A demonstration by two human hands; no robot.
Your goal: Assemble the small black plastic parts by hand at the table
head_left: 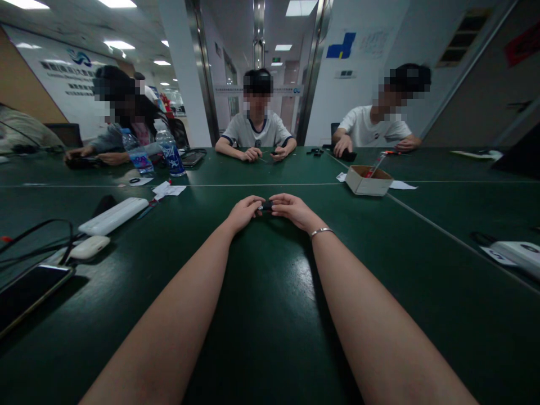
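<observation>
Both my arms reach forward over the dark green table (270, 315). Between my hands is a small black object (266, 206) with a shiny bit at its left end; its exact kind is too small to make out. The fingers of my left hand (246, 212) are closed on its left end. My right hand (295, 210), with a silver bracelet (321, 232) at the wrist, grips the right end from the other side. Parts of the object are hidden behind my fingers.
To the left lie a phone (31, 289), a white power bank (113, 216), a white case (90, 247) and black cables. Two water bottles (169, 149) stand farther back. A small open box (368, 181) sits right of centre. Several people work across the table.
</observation>
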